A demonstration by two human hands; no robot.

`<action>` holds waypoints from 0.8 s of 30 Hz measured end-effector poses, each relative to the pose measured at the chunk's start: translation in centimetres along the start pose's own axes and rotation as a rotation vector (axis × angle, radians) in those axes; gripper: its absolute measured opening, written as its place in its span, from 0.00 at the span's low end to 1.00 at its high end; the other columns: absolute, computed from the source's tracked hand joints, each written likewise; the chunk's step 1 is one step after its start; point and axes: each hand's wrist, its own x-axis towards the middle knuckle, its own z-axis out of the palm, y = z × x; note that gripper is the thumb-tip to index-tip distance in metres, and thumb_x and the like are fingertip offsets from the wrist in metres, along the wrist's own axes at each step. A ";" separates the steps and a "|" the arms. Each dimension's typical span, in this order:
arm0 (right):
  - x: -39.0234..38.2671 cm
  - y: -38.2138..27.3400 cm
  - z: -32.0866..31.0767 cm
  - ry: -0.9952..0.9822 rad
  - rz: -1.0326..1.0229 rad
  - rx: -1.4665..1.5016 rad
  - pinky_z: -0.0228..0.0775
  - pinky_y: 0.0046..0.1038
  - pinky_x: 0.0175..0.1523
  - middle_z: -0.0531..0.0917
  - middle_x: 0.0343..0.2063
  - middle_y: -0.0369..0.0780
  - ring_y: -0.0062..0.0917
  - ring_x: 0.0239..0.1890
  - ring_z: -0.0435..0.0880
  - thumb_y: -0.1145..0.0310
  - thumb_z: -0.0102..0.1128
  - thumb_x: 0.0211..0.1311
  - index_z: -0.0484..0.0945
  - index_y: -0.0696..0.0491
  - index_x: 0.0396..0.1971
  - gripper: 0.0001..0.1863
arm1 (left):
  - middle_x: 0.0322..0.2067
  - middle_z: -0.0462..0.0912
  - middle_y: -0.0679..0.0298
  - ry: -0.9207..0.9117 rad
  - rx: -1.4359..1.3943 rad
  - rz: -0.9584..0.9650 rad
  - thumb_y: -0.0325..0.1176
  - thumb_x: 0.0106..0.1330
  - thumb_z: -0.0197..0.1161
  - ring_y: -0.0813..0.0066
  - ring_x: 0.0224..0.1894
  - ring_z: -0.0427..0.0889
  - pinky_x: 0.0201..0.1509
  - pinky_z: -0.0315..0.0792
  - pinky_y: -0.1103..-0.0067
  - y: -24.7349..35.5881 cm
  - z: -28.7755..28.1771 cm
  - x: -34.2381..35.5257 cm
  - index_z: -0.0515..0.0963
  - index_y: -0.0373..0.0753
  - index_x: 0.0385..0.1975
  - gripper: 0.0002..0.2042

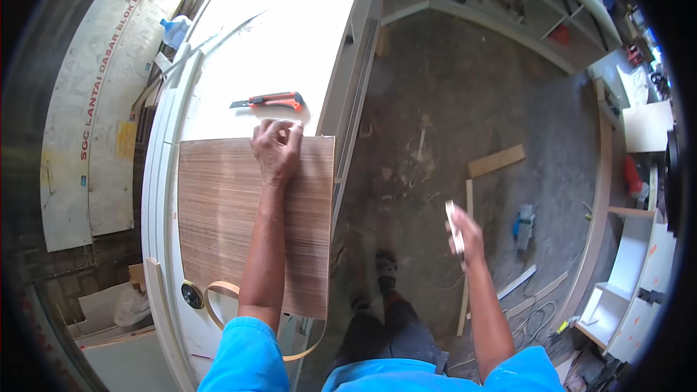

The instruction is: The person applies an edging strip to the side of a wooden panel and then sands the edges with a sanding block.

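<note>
My left hand (277, 147) is curled at the far edge of a wood-grain board (210, 189) lying on the white bench (239, 51), its fingertips closed around or over a small pale thing I cannot make out. Just beyond it lies an orange-and-black utility knife (278, 99) with some blade out. My right hand (465, 232) is closed on a slim, pale, flat object (455, 225), held over the floor right of the bench. A thin edging strip (218, 284) loops beside my left forearm, near a round black object (192, 295), probably a tape measure.
Large printed sheets (98, 101) stand at the left, near a blue plastic jug (174, 29). On the concrete floor (406, 87) lie wooden offcuts (496, 160), a grey-blue power tool (524, 225) and cables. White cabinets (617, 254) and shelving line the right and back.
</note>
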 end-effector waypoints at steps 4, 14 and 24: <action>-6.8 7.5 -8.6 0.172 -0.016 -0.196 0.69 0.19 0.33 0.84 0.32 0.29 0.11 0.32 0.79 0.59 0.71 0.62 0.85 0.56 0.50 0.21 | 0.38 0.81 0.56 -0.216 0.139 0.221 0.49 0.57 0.74 0.61 0.45 0.76 0.52 0.71 0.65 4.9 -0.3 -0.5 0.85 0.37 0.31 0.18; -10.3 1.7 -3.1 0.067 -0.008 -0.288 0.73 0.25 0.24 0.84 0.30 0.36 0.19 0.22 0.80 0.52 0.66 0.64 0.83 0.52 0.54 0.24 | 0.40 0.78 0.53 -0.230 0.137 0.131 0.32 0.54 0.65 0.51 0.52 0.76 0.60 0.67 0.59 6.5 3.0 -2.0 0.79 0.37 0.30 0.07; 6.0 -15.5 12.0 0.072 -0.743 -0.712 0.73 0.36 0.60 0.81 0.54 0.55 0.40 0.57 0.81 0.44 0.74 0.53 0.61 0.64 0.70 0.54 | 0.60 0.71 0.47 -0.010 -0.021 0.017 0.42 0.59 0.71 0.47 0.68 0.66 0.73 0.57 0.55 9.7 -6.4 -10.1 0.74 0.41 0.61 0.30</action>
